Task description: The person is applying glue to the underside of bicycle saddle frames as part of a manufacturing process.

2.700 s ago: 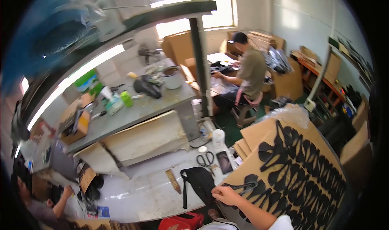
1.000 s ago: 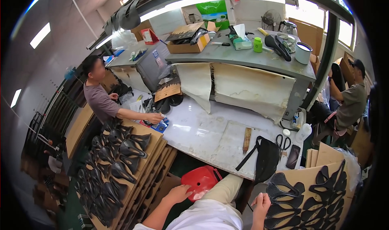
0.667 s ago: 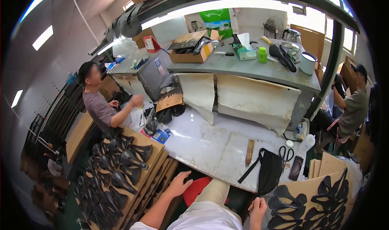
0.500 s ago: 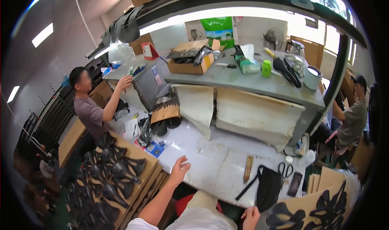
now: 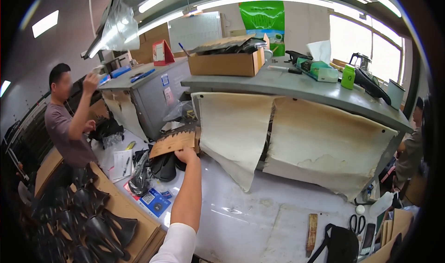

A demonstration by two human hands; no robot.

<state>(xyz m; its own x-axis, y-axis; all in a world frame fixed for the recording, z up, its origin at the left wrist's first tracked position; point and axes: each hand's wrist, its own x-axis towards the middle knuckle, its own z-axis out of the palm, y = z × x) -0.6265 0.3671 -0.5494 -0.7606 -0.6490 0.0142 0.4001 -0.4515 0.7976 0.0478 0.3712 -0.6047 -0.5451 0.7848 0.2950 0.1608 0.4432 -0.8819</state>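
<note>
Left hand [image 5: 187, 155] was out over the far left of the white tabletop [image 5: 250, 219], its fingers at the near right edge of a brown cardboard piece [image 5: 174, 144]. Could not tell whether they had closed on it. That edge was probably easiest to reach. Right hand out of view.

Cardboard lay tilted, seemingly propped by black items [image 5: 163, 166] under its near side. Brown face, jagged black band along the far side.

Far right of it: 2 stained white sheets [image 5: 232, 133], likely hung to screen the space under the grey tabletop [image 5: 287, 81].

Left of the hand: blue card [image 5: 156, 202], notebook [image 5: 119, 163] with a pen on it, presumably for jotting. Near left: black saddle-shaped parts [image 5: 83, 200] on stacked boards [image 5: 144, 223], perhaps spread for easy picking.
</note>
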